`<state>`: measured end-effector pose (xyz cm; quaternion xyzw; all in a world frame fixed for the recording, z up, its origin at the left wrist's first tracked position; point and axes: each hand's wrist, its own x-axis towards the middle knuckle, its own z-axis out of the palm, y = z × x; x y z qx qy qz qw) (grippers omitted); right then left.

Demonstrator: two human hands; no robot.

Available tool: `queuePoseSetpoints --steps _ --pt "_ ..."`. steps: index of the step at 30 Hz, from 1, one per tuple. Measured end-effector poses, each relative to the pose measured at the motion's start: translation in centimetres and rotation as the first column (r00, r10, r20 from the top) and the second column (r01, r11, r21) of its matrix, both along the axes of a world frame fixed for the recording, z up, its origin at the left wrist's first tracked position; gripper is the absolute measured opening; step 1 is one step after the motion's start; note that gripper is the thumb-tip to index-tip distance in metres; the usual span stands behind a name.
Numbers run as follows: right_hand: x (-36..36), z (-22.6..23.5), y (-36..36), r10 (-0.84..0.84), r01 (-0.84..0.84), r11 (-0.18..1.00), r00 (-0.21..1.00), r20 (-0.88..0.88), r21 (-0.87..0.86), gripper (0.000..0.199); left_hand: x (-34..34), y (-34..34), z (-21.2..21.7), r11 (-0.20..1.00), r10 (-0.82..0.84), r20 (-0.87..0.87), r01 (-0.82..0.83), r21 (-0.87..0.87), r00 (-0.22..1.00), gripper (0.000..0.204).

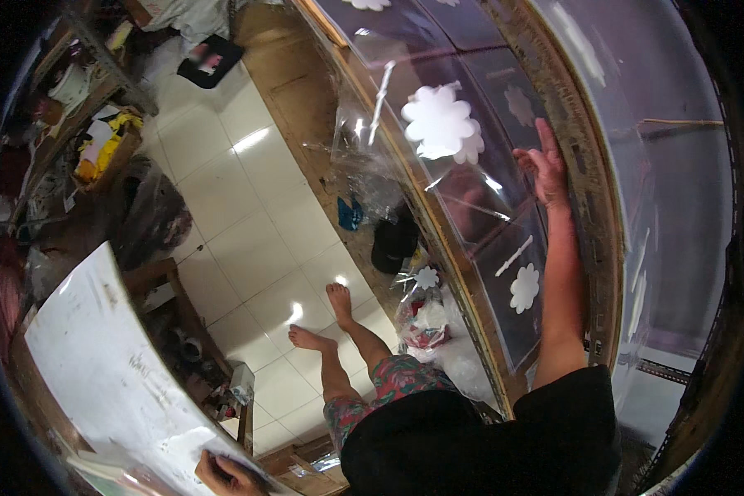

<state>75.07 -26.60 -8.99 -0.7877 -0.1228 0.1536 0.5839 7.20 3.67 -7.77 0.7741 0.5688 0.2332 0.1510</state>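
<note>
My right arm reaches up over a long wood-edged surface (504,331), dark and glossy under clear film. There my right hand (546,169) lies open near the wooden strip on its right, index and middle fingers stretched out and thumb apart. Left of that hand is a cluster of white flower-shaped cutouts (438,120). Another white flower cutout (523,288) lies nearer, beside a thin white strip (514,256); a second white strip (380,103) is farther off. At the lower left my left hand (227,475) rests, fingers curled, on a white board (116,355); what it holds, if anything, is hidden.
White floor tiles (256,223) run between the two work surfaces. Below the right one are a black cap (395,244), clear plastic bags (463,355) and a blue cloth (350,213). Cluttered shelves (83,107) line the left. A dark bag (211,62) lies at the far end.
</note>
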Motion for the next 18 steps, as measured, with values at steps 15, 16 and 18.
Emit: queuePoseSetpoints --steps 15,16,18 --pt "10.2 -5.5 -15.8 -0.540 0.546 0.837 0.834 -0.113 0.028 0.079 0.7 -0.4 0.9 0.999 0.037 -0.248 -0.036 0.008 0.968 0.037" --pt "10.7 -5.5 -16.3 -0.526 0.528 0.849 0.846 -0.084 0.009 0.079 0.8 -0.4 0.8 0.999 0.039 -0.246 -0.038 0.008 0.968 0.038" --pt "11.7 -5.7 -17.0 -0.488 0.488 0.873 0.872 -0.030 -0.010 0.080 0.6 -0.3 0.8 0.999 0.046 -0.242 -0.045 0.007 0.969 0.039"
